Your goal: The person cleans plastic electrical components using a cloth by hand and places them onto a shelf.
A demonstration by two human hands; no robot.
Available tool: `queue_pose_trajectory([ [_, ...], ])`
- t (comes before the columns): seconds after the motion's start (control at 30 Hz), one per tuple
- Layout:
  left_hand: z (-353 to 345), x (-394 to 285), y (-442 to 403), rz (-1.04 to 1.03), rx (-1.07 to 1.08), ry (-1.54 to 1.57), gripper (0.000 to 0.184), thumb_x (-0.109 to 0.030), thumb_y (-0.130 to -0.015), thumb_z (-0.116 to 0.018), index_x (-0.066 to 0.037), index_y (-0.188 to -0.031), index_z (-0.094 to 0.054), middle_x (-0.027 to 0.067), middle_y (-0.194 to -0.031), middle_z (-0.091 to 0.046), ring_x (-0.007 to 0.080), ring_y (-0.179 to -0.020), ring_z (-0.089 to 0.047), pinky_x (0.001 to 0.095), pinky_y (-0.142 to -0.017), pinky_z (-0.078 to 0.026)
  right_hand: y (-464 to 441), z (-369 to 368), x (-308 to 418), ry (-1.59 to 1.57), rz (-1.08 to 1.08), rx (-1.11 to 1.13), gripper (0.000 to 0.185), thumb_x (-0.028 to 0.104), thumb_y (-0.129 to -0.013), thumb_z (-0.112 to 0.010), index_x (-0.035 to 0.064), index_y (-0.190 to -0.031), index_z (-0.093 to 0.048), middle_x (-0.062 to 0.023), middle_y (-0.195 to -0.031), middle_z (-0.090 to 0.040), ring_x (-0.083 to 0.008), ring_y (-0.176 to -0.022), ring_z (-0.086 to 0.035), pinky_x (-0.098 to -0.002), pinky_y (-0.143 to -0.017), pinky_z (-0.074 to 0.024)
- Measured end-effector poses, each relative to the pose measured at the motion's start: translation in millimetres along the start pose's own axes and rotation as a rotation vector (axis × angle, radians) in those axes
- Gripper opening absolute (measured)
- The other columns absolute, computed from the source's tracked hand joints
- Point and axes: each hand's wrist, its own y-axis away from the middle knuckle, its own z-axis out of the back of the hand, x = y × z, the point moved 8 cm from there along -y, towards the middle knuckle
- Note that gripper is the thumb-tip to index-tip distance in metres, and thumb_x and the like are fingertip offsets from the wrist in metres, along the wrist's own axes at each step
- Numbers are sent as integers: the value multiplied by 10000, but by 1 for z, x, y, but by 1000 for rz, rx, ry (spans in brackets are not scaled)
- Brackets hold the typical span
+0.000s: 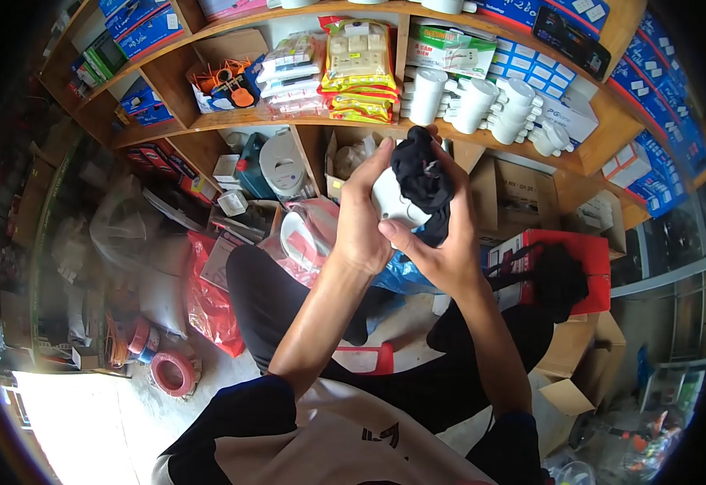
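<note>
My left hand (362, 212) is closed around the left side of a white plastic piece (395, 198), which has a flat face and a small dark hole. A bunched black cloth (423, 174) lies over the upper right of that piece and partly hides it. My right hand (448, 250) is closed on the cloth from the right, its thumb touching the lower edge of the white piece. Both hands are raised in front of the shelves, above my knees. What the fingers do behind the cloth is hidden.
Wooden shelves (288, 119) carry white pipe fittings (474, 105), bagged socket panels (359, 61) and blue boxes. A red box (591, 279) with black cloth on it stands at my right, near an open carton (587, 364). Wire coils (173, 373) and a red bag (212, 303) lie left.
</note>
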Motion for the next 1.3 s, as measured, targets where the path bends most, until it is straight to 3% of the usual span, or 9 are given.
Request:
queue_pose_trajectory([
  [0.2, -5, 2, -3, 37, 41, 88, 453, -330, -1076, -460, 32, -1300, -615, 123, -1183, -720, 215, -1054, -713, 342, -972, -568, 9, 2, 2, -10, 10, -162, 1055, 329, -736, -933, -59, -1513, -334, -239, -1359, -499, -343, -1257, -563, -416, -1031, -499],
  [0.3, -8, 12, 3, 105, 38, 187, 513, -386, -1075, -445, 41, -1308, -608, 132, -1202, -716, 227, -1062, -712, 346, -979, -566, 9, 9, 14, 233, 65, -138, 1061, 319, -685, -956, -64, -1477, -363, -198, -1325, -514, -308, -1210, -598, -416, -1020, -511],
  [0.43, -13, 15, 13, 74, 62, 15, 463, -387, -1061, -472, 1, -1268, -617, 157, -1338, -657, 245, -1160, -664, 357, -1037, -514, 15, 26, 21, 483, 134, -281, 856, 531, -704, -884, -45, -1245, -555, -186, -1015, -616, -350, -908, -662, -413, -777, -545],
  [0.5, -7, 6, 10, -58, 99, 16, 326, -317, -1050, -487, -53, -1206, -600, 164, -1423, -595, 261, -1256, -598, 403, -1083, -477, 22, 23, 13, 463, 128, -273, 727, 416, -762, -875, -32, -1249, -576, -177, -1019, -639, -338, -840, -674, -414, -736, -553],
  [0.57, -10, -1, 11, -168, 7, -55, 352, -375, -1071, -471, -65, -1193, -584, 156, -1394, -606, 267, -1234, -602, 407, -1072, -480, 27, 16, 5, 368, 72, -230, 646, 305, -821, -860, -35, -1293, -578, -183, -1099, -673, -321, -935, -699, -394, -809, -560],
  [0.67, -3, -3, 11, -218, -34, -125, 413, -430, -1083, -439, -68, -1223, -582, 154, -1373, -613, 273, -1262, -587, 418, -1102, -456, 10, 16, 13, 131, 34, -222, 679, 335, -800, -886, -50, -1269, -581, -207, -1088, -681, -385, -988, -687, -424, -878, -549],
  [0.87, 7, -8, 11, -278, 118, -285, 526, -500, -1104, -353, -68, -1356, -516, 129, -1257, -660, 248, -1187, -619, 411, -1056, -470, 17, 22, -9, -164, -186, -222, 401, 230, -950, -771, -50, -1215, -659, -158, -1027, -748, -190, -928, -722, -328, -813, -560],
  [1.1, 37, -11, 0, -229, -129, -140, 412, -522, -1083, -459, -134, -1118, -592, 21, -926, -617, 201, -943, -592, 341, -916, -453, 19, 17, -5, -152, -348, -161, 306, 218, -939, -786, -26, -1111, -720, -39, -852, -740, -70, -766, -653, -255, -698, -535],
  [1.3, 4, -11, 24, -322, -77, -282, 576, -686, -1035, -371, -138, -1029, -548, 38, -921, -612, 198, -941, -617, 348, -901, -475, 28, 14, 3, -377, -426, -275, 264, 210, -953, -772, -20, -1077, -729, -24, -901, -736, -70, -788, -655, -238, -716, -534],
])
